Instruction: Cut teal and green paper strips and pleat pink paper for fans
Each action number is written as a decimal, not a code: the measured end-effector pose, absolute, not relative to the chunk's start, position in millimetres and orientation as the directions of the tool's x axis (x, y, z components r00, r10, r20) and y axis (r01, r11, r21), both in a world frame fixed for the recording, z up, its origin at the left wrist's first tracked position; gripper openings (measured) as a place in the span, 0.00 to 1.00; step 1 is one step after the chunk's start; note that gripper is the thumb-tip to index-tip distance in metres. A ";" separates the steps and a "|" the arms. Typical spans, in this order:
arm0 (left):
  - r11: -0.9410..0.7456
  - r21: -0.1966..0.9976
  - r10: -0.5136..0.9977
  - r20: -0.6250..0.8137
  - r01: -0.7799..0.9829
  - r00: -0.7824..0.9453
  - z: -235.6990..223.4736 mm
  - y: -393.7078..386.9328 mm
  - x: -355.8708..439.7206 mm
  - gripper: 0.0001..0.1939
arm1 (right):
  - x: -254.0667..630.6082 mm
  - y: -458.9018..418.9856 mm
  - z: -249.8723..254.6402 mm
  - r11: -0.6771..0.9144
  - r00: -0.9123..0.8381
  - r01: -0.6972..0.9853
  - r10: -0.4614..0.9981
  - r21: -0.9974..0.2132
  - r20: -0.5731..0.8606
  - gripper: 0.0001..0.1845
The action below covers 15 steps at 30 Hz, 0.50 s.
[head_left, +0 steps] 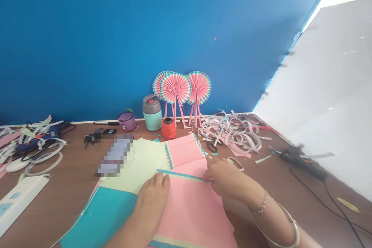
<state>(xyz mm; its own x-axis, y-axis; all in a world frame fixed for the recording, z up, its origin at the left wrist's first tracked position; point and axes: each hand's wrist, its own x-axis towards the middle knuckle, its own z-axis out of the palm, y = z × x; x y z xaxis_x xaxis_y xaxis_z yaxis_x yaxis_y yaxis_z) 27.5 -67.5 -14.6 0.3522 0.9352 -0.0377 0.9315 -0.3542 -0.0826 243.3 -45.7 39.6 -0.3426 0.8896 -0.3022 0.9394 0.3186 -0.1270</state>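
A pink paper sheet [192, 209] with blue and cream strips along its top and bottom edges lies on the table before me. My left hand [154, 197] rests on its upper left side, fingers together and laid on the paper. At the upper right corner, the fingers of my right hand [223, 176] are pinched on the blue-striped edge; the fingertips are partly hidden. Just beyond lies a pleated pink paper piece [184, 149] with blue-edged sides. Under my left forearm is a teal sheet [107, 209], and a pale green sheet [145, 159] lies above it.
Pink paper fans [175, 88] stand by the blue wall, beside a teal jar [152, 112] and red thread spool [168, 128]. Curled paper strips [232, 131], scissors [212, 147] and a corded glue gun [303, 161] lie right. A phone [114, 155] and power strip [21, 201] are left.
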 end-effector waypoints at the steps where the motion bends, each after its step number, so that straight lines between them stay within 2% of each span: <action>1: -0.356 -0.095 0.935 -0.037 0.930 0.354 -14.9 -67.6 27.4 0.25 | 246.0 -43.5 37.7 0.281 -0.315 0.948 0.900 -0.151 -0.302 0.16; 5: -0.364 -0.112 0.932 -0.041 0.925 0.361 -15.4 -69.3 26.7 0.31 | 252.6 -37.2 27.4 0.216 -0.302 0.940 0.886 -0.263 -0.352 0.10; 9: -0.365 -0.055 0.931 -0.001 0.929 0.366 -17.7 -71.4 24.6 0.27 | 256.7 -34.0 19.8 0.257 -0.360 0.918 0.860 -0.304 -0.362 0.05; 12: -0.412 0.068 0.904 0.152 0.909 0.399 -19.6 -69.0 22.9 0.21 | 262.4 -28.1 15.2 0.248 -0.380 0.880 0.880 -0.405 -0.285 0.06; 15: -0.447 0.213 0.869 0.333 0.869 0.366 -20.1 -61.7 19.7 0.19 | 267.2 -21.0 11.6 0.245 -0.464 0.780 0.844 -0.576 -0.269 0.08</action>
<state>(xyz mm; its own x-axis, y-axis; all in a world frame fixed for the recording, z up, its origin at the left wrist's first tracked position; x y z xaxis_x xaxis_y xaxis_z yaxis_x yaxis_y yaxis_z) 19.7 -61.7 -20.1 0.3658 0.8690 0.3331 0.8687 -0.4472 0.2128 267.2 -21.0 11.6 -0.4641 0.8439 -0.2693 0.7798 0.2451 -0.5760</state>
